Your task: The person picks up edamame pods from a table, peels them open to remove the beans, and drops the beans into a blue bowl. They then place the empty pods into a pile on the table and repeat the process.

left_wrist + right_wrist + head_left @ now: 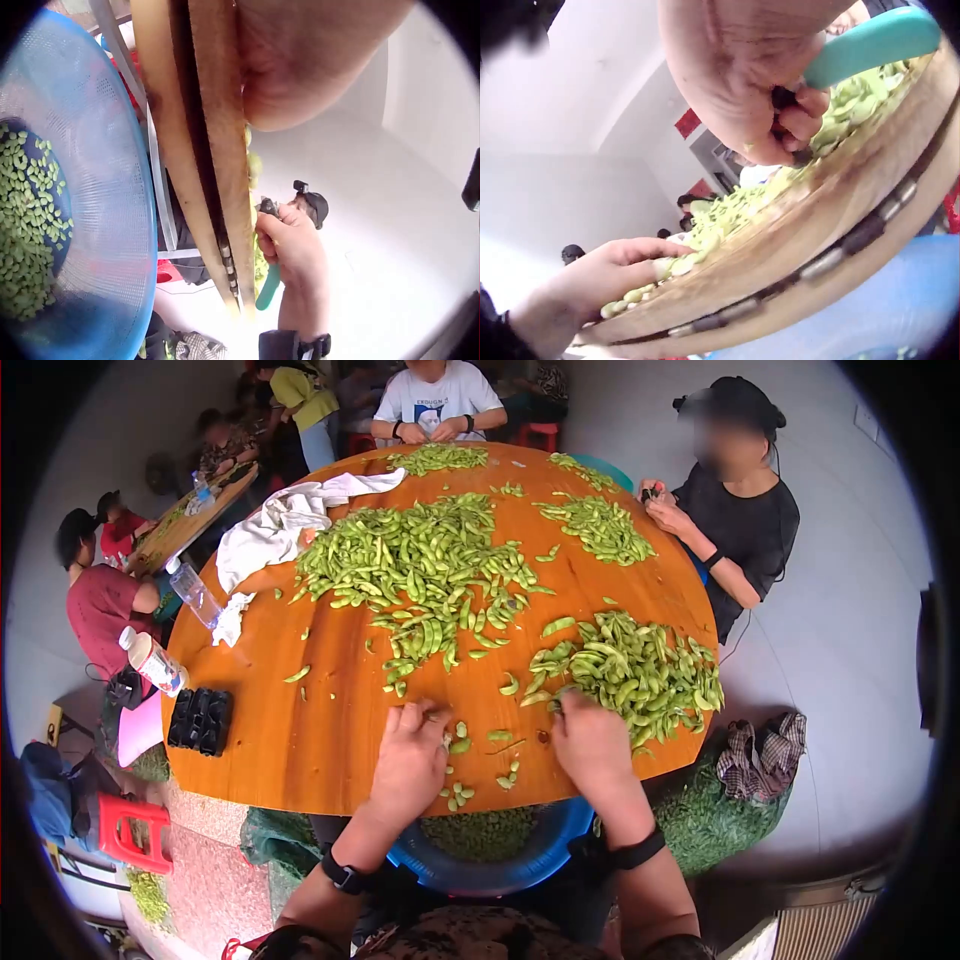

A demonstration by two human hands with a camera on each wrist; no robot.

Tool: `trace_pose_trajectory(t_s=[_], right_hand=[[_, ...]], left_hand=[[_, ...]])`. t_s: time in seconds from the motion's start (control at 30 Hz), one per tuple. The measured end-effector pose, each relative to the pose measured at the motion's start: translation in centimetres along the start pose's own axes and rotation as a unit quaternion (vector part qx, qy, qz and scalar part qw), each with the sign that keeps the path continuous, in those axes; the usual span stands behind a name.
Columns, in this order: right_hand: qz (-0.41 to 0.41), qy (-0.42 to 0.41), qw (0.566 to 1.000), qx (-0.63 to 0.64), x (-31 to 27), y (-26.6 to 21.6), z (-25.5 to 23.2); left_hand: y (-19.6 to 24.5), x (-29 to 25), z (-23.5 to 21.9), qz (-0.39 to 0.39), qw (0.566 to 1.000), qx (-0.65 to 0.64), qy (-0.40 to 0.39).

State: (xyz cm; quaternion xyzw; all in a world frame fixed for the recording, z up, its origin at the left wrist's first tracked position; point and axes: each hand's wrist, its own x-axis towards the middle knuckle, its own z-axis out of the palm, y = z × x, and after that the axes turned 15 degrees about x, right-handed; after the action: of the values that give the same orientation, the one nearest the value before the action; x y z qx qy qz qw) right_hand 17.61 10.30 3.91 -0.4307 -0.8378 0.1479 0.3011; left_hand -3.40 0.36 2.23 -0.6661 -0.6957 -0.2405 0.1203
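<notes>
My right hand (pixel 598 745) grips a tool by its turquoise handle (pixel 877 46), at the near edge of a pile of green soybean pods (pixel 640 670). The fingers hide most of the tool's dark end. To the left, my left hand (pixel 405 760) rests low at the table's near edge, fingers fairly straight in the right wrist view, fingertips among pods and beans. Several shelled beans (pixel 458 797) lie on the wooden table (pixel 330 760) between the hands. Below the edge stands a blue basin (pixel 112 150) with many shelled beans (pixel 26 217) in it.
A larger pod heap (pixel 410 555) covers the table's middle. At left are a white cloth (pixel 270 535), a clear bottle (pixel 195 595), a white bottle (pixel 155 663) and a black tray (pixel 200 722). A person in black (pixel 740 520) sits at right; another in white (pixel 440 405) sits opposite.
</notes>
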Motion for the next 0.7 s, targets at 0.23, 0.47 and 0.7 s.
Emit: trace_pose_trajectory(t_s=[0.23, 0.47, 0.7], right_hand=[[-0.097, -0.130, 0.980, 0.118, -0.5, -5.3, 0.5], [-0.095, -0.153, 0.979, 0.093, 0.9, -5.4, 1.1], [-0.069, -0.073, 0.994, 0.036, 1.5, -2.4, -1.0]], left_hand=[[0.2, -0.2, 0.1, 0.007, 1.000, -0.027, -0.011], [-0.4, -0.7, 0.3, -0.007, 0.997, -0.074, 0.002], [-0.3, -0.3, -0.1, -0.020, 0.994, -0.109, -0.009]])
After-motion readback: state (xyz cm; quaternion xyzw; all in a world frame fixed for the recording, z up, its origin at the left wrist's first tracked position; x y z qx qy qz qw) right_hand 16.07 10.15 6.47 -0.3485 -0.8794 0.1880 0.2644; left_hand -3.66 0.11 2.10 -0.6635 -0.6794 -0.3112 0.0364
